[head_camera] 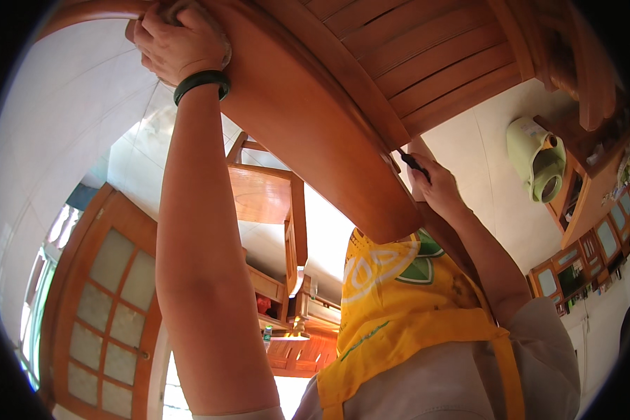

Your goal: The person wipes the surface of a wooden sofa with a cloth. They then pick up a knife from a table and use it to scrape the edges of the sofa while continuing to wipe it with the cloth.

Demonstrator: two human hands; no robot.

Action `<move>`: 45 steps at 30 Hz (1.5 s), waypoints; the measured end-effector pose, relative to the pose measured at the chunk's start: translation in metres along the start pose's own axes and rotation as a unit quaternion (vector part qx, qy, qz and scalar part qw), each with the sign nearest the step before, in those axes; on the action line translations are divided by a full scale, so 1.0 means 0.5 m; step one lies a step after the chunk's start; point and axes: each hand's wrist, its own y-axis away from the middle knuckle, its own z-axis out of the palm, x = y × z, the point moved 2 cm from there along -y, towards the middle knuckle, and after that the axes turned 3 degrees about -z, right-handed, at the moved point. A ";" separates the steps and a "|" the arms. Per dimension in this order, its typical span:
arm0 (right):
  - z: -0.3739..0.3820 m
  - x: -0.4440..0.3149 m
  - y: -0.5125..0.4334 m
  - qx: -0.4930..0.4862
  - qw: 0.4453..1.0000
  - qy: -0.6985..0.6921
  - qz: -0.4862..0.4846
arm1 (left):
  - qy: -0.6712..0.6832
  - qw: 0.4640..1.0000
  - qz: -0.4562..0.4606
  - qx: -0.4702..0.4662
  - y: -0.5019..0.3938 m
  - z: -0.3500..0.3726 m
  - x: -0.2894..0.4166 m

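A broad, reddish-brown wooden armrest [304,115] of a slatted bench runs diagonally before me. At its far end my left hand [181,44], with a dark bangle at the wrist, presses a greyish cloth [227,52] against the wood. Most of the cloth is hidden under the palm. My right hand [438,184] grips the black handle of a thin tool [413,164] by the armrest's near end. The tool's tip reaches the gap between the armrest and the slatted wooden panel [430,63]; its end is hidden, so its kind cannot be told.
A wooden door with glass panes [107,294] stands at the left. Other wooden furniture [262,194] lies beyond my left arm. To the right, a pale green plastic object [535,160] is beside a low wooden table [590,205]. My yellow apron [394,294] hangs close to the armrest's near end.
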 end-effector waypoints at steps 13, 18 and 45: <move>-0.009 0.048 0.042 -0.037 0.985 0.166 -0.013 | -0.028 0.998 0.039 0.029 0.003 0.001 0.002; 0.023 0.088 0.034 -0.062 0.996 0.027 0.058 | -0.030 0.998 0.044 0.032 0.004 -0.004 0.009; 0.154 -0.224 -0.552 -0.148 0.955 -0.207 0.153 | -0.014 0.999 0.046 0.024 0.004 -0.002 0.002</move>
